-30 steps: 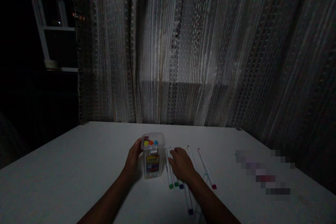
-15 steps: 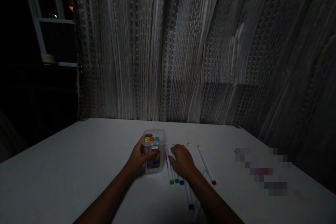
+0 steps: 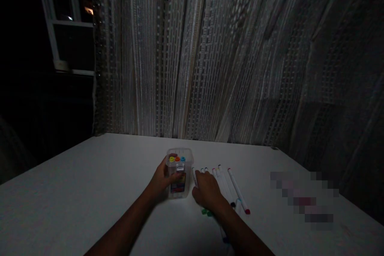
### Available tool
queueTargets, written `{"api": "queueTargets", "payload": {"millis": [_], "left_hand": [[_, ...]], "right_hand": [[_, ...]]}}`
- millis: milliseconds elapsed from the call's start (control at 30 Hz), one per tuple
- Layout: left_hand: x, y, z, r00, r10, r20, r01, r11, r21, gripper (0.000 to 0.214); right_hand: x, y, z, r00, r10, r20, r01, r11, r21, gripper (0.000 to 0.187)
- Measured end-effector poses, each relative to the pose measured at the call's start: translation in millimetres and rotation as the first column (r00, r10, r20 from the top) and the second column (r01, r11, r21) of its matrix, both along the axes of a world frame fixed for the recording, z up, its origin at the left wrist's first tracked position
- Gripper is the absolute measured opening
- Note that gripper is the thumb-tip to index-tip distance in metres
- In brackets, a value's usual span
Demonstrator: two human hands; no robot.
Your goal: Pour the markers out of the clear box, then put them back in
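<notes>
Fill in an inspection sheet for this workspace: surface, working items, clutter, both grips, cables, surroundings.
Surface: pale table, dimly lit.
Working items: clear container, upright, with yellow, orange and blue ends showing at its top; loose white markers lying to its right, some partly hidden by the right hand and forearm.
Clutter: a pixelated patch at the table's right; what it covers cannot be told.
Left grip: wrapped around the container, thumb across its front.
Right grip: at the loose markers; whether it is closed on one cannot be told.
Cables: nothing seen.
Surroundings: patterned curtain behind the table; window at upper left.
</notes>
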State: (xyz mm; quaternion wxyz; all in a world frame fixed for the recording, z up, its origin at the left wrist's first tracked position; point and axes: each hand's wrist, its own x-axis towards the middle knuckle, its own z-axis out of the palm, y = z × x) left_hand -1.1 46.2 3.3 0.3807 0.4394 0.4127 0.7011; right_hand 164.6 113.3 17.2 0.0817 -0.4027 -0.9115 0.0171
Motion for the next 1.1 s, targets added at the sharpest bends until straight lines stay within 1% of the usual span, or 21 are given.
{"api": "queueTargets", "payload": {"millis": [167, 233, 267, 333, 400, 467, 500, 533, 600, 667, 733, 800, 900, 933, 967, 1000, 1033, 1100], "left_hand": [[0, 0, 1.8, 1.0, 0.011, 0.013, -0.011, 1.0, 0.004, 0.062], [0, -1, 2.5, 1.0, 0.009, 0.017, -0.009, 1.0, 0.011, 0.061], [0, -1, 2.4, 1.0, -0.001, 0.014, 0.001, 1.0, 0.015, 0.06], [-1, -1, 1.3, 1.0, -0.019, 0.014, 0.019, 1.0, 0.024, 0.06], [-3, 0, 0.0, 0.999, -0.03, 0.012, 0.03, 0.999, 0.026, 0.06], [-3, 0, -0.4, 0.999, -0.031, 0.007, 0.031, 0.999, 0.031, 0.06], [-3, 0, -0.2, 0.999, -0.034, 0.001, 0.034, 0.999, 0.035, 0.06], [-3, 0, 0.3, 0.999, -0.04, -0.004, 0.04, 0.998, 0.04, 0.06], [-3, -1, 1.4, 0.999, -0.048, -0.009, 0.049, 0.997, 0.052, 0.06], [-2, -2, 2.2, 0.998, -0.056, -0.007, 0.057, 0.997, 0.056, 0.06], [-2, -3, 2.2, 0.998, -0.064, -0.002, 0.064, 0.996, 0.057, 0.06], [-3, -2, 1.9, 0.997, -0.075, 0.002, 0.075, 0.995, 0.06, 0.06], [-3, -2, 2.0, 0.996, -0.095, 0.002, 0.094, 0.993, 0.068, 0.06], [-3, -3, 2.4, 0.996, -0.094, -0.002, 0.094, 0.993, 0.07, 0.06], [-3, -3, 2.9, 0.996, -0.091, -0.009, 0.092, 0.993, 0.072, 0.06], [-2, -3, 3.6, 0.996, -0.088, -0.018, 0.089, 0.993, 0.073, 0.06], [-2, -4, 4.3, 0.996, -0.086, -0.025, 0.087, 0.993, 0.078, 0.06], [-1, -4, 5.2, 0.995, -0.092, -0.036, 0.095, 0.991, 0.091, 0.059]], "right_hand": [[-4, 0, -2.7, 1.0, -0.021, -0.01, 0.021, 0.999, -0.028, 0.058], [-5, 3, -6.1, 0.998, -0.047, -0.05, 0.045, 0.998, -0.048, 0.057], [-5, 5, -7.6, 0.994, -0.064, -0.092, 0.058, 0.996, -0.06, 0.056], [-5, 13, -8.4, 0.968, -0.093, -0.233, 0.072, 0.993, -0.095, 0.051], [-4, 23, -3.3, 0.893, -0.122, -0.433, 0.058, 0.986, -0.157, 0.049], [-1, 30, 10.0, 0.757, -0.155, -0.635, -0.004, 0.971, -0.241, 0.047], [1, 32, 19.6, 0.677, -0.161, -0.718, -0.065, 0.959, -0.276, 0.047], [4, 33, 30.6, 0.597, -0.167, -0.785, -0.136, 0.943, -0.303, 0.048], [8, 29, 54.7, 0.481, -0.182, -0.858, -0.289, 0.891, -0.351, 0.051], [10, 22, 78.2, 0.425, -0.202, -0.882, -0.333, 0.872, -0.36, 0.047], [10, 15, 99.1, 0.398, -0.181, -0.899, -0.373, 0.863, -0.339, 0.04], [6, 10, 117.3, 0.359, -0.13, -0.924, -0.418, 0.863, -0.284, 0.032], [-5, 4, 139.6, 0.285, -0.029, -0.958, -0.467, 0.868, -0.165, 0.032], [-11, 2, 145.1, 0.277, 0.006, -0.961, -0.475, 0.87, -0.131, 0.032], [-17, 0, 149.2, 0.286, 0.042, -0.957, -0.48, 0.871, -0.106, 0.032], [-24, -2, 151.5, 0.319, 0.078, -0.945, -0.485, 0.87, -0.092, 0.03], [-32, -4, 152.1, 0.368, 0.113, -0.923, -0.488, 0.868, -0.088, 0.026], [-47, -8, 148.3, 0.499, 0.165, -0.851, -0.476, 0.873, -0.11, 0.014]]}}
